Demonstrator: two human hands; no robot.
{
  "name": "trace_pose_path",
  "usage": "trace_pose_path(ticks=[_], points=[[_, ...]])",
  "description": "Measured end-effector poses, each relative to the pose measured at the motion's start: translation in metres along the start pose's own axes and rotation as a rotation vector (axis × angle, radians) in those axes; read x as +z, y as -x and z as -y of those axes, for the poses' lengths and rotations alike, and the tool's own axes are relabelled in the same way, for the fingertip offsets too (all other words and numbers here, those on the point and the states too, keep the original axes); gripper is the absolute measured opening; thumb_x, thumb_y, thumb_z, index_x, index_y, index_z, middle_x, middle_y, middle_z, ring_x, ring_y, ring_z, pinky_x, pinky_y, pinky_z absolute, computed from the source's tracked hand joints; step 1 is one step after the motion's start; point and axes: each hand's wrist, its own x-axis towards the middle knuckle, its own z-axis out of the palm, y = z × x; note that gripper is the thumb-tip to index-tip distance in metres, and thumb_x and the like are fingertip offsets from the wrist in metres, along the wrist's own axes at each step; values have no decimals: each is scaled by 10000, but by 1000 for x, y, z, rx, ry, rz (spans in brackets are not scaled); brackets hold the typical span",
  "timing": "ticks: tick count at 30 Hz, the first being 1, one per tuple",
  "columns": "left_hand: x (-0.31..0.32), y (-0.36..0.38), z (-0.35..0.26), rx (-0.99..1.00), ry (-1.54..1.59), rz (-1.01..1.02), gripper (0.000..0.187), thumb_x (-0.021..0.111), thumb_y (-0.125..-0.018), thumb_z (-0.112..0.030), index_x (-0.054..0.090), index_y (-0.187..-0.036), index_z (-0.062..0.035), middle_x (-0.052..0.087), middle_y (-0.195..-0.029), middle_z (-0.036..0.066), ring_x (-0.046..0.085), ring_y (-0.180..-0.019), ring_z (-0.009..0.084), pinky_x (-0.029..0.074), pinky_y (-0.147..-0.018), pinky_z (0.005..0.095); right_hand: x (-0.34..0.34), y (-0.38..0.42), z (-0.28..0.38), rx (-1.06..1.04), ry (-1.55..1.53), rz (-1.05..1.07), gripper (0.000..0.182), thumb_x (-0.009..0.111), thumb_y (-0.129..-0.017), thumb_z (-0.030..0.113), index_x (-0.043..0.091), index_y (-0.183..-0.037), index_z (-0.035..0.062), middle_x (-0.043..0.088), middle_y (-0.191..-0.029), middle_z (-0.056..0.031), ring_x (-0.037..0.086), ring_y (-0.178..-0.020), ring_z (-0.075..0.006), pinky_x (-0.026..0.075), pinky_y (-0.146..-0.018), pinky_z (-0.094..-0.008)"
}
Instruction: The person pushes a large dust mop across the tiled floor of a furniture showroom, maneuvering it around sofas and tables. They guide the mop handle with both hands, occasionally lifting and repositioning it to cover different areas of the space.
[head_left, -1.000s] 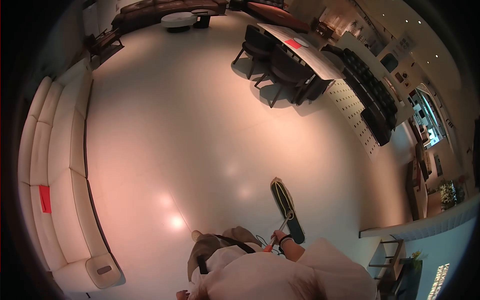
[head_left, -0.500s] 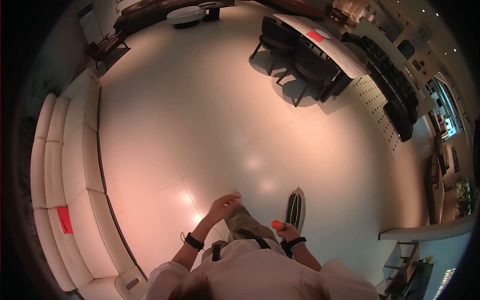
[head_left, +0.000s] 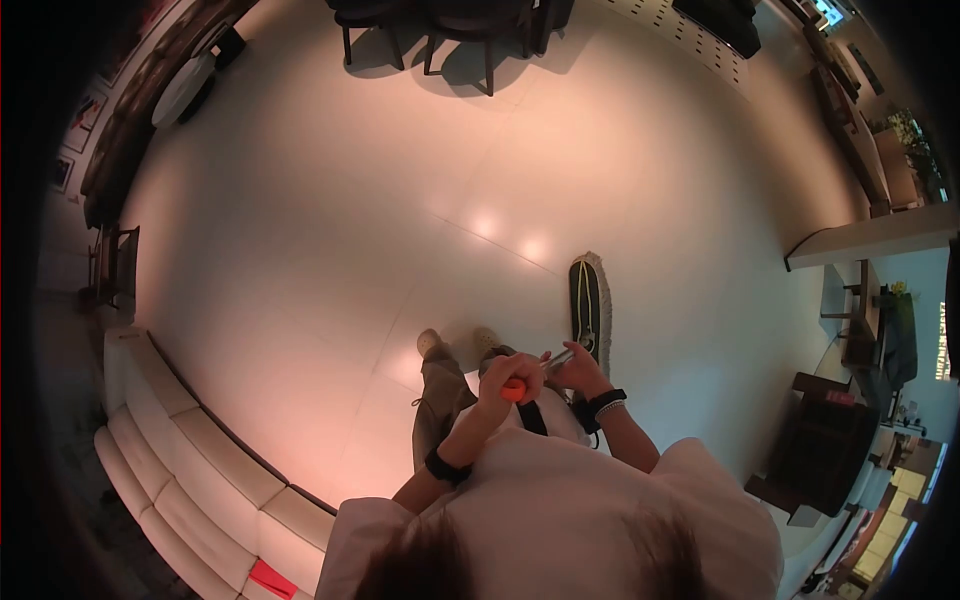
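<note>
A dust mop lies with its long dark head [head_left: 582,300] on the floor, yellow cords along its top and a grey fringe at its edge. Its silver pole [head_left: 556,360] rises toward me and ends in an orange grip [head_left: 513,391]. My left hand [head_left: 508,374] is closed around the pole by that orange end. Lower down, my right hand [head_left: 583,370] has its fingers around the silver part, partly hiding it. Both hands are in front of my waist, just behind the mop head.
A cream sofa [head_left: 210,450] with a red sheet [head_left: 272,579] on it runs along the left. Dark chairs [head_left: 460,20] stand ahead. To the right are a low partition [head_left: 870,232] and a dark chair [head_left: 820,440]. Pale glossy floor [head_left: 330,200] stretches between them.
My left hand has come over from the left and taken the mop's orange end. My right hand has shifted from that end onto the pole. The view has turned right and down.
</note>
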Motion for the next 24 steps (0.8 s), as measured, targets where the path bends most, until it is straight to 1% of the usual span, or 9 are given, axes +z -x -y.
trace_pose_path(ticks=[1,3,4,6,10,12,15,20,24], points=[[-2,-4,-8,-15,-37,25,497,191,-852,-294,379,-483,-20,424,-491,56,382,-465,158,325,-546,269,6,-13,22,-105,106,35,275,545,-689,155,429,-894,12,468,-775,-82,491,-752,-203,426,-696,-286],[9,7,-26,-45,-94,57,457,213,-843,-258,374,-485,-24,424,-492,56,388,-472,175,327,-545,275,-22,-7,-21,-718,877,293,317,546,-668,136,407,-919,1,463,-791,-100,488,-782,-215,433,-727,-287],[16,13,-34,2,-150,97,432,231,-835,-235,374,-483,-28,424,-494,60,389,-477,187,327,-546,277,-24,-11,-11,-837,762,310,249,526,-656,108,420,-857,5,461,-764,-99,498,-730,-208,455,-666,-299],[12,21,-43,48,-207,185,397,253,-823,-206,379,-488,-33,422,-499,65,392,-487,204,328,-547,281,-17,-19,4,-889,636,212,108,484,-694,101,409,-710,24,449,-619,-66,496,-551,-188,458,-524,-283],[-36,33,-78,11,-192,385,336,300,-800,-193,395,-522,-30,415,-506,65,404,-504,218,339,-558,284,-10,-63,6,-799,774,280,143,405,-727,64,311,-620,70,342,-495,-14,359,-376,-116,354,-374,-225],[-66,32,-103,48,-232,435,300,336,-777,-190,399,-535,-25,410,-508,65,415,-515,220,351,-570,281,-20,-96,-24,-1104,894,245,167,387,-738,48,280,-613,80,302,-480,0,333,-370,-111,335,-353,-217],[-115,37,-153,150,-294,388,251,394,-717,-179,384,-527,-16,399,-509,73,438,-544,228,377,-599,271,-27,-150,-53,-1100,842,310,183,371,-742,29,264,-607,90,273,-471,11,311,-360,-107,330,-351,-218],[-223,55,-234,-64,-134,370,289,342,-728,-205,325,-498,-30,366,-493,81,408,-525,225,378,-613,283,-23,-255,-105,-1208,850,128,201,384,-719,30,289,-557,101,276,-444,14,307,-356,-99,333,-360,-231],[-267,66,-300,-58,-185,389,276,326,-721,-181,317,-491,-30,356,-486,84,382,-513,229,367,-666,290,-25,-305,-144,-1048,859,241,186,377,-738,57,312,-567,96,280,-438,11,318,-364,-109,321,-366,-235]])
